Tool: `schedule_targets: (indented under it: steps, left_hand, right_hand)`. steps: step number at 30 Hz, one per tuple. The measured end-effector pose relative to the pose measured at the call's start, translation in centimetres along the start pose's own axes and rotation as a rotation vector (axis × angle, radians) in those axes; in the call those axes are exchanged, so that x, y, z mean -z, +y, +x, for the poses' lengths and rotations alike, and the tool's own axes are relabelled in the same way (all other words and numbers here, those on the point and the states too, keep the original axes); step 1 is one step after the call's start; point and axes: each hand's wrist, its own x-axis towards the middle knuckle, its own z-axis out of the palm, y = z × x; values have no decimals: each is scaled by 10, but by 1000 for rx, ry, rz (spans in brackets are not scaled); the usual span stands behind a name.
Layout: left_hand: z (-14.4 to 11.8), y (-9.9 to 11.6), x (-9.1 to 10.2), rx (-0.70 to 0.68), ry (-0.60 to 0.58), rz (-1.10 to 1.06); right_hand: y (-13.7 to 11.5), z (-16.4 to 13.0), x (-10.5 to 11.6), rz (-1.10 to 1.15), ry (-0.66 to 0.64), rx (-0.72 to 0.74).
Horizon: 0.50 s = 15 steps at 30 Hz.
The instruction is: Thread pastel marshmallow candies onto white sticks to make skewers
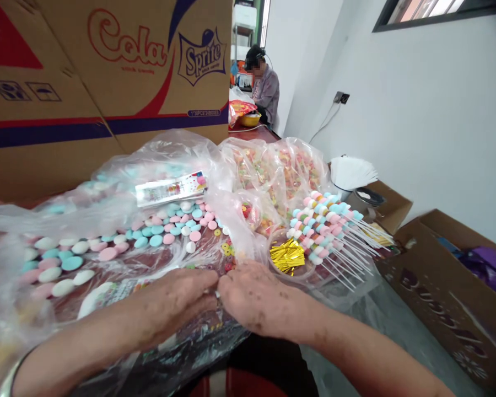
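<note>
Ring-shaped candies [228, 258], small and in mixed colours, lie on the clear plastic sheet [119, 182] just beyond the fingertips of both hands, near the front edge of the tabletop [254, 132]. The left hand [181, 300] and the right hand [256, 298] meet knuckle to knuckle at the middle of that front edge, fingers curled down and pressed together around something tiny between them; what they pinch is hidden by the fingers themselves. A metal bangle [9, 380] shows on the left wrist.

Round pastel marshmallow discs [107, 245] in pink, blue and white spread over the plastic toward the left edge, with a printed paper label [171, 188] lying on a fold of the sheet behind them. Toward the right edge, a heap of finished marshmallow skewers [326, 226] rests in a clear container, white sticks pointing to the right. Just beside it, close to the right hand, sits a bundle of gold twist ties [287, 255]. Bags of colourful ring candy [281, 165] stand behind the skewers.

A large cardboard carton [107, 71] printed with Cola and Sprite stands along the far left of the tabletop. Brown cardboard boxes [450, 298] sit beyond the right edge. At the far end, another person [264, 88] sits bent over a yellow bowl [250, 118].
</note>
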Motion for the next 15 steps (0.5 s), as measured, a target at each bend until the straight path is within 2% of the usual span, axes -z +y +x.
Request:
schedule_targets:
  steps: [3,5,7,9,10,12,13,15]
  left_hand:
    - [-4,2,-9,-258,38,490]
    - [-5,7,-12,-413,108,592]
    - [-3,12,-13,-447,131,574]
    - [1,15,-11,-365,184,493]
    - [3,17,-9,-296,226,431]
    - [9,19,-5,-139,301,265]
    - [11,20,-3,-54,327,163]
    - [16,22,-2,105,350,-51]
  right_hand:
    - [12,-4,11,285,-57,-116]
    - [20,-10,21,511,-36,-184]
    - [30,-20,30,688,-36,-171]
    - [46,-33,32,742,4,-162]
    - [55,-40,31,701,54,-208]
    - [73,-53,22,433,144,-391]
    - [81,-58,15,259,133,-500]
    - [91,-63,-1,-44,27,-682]
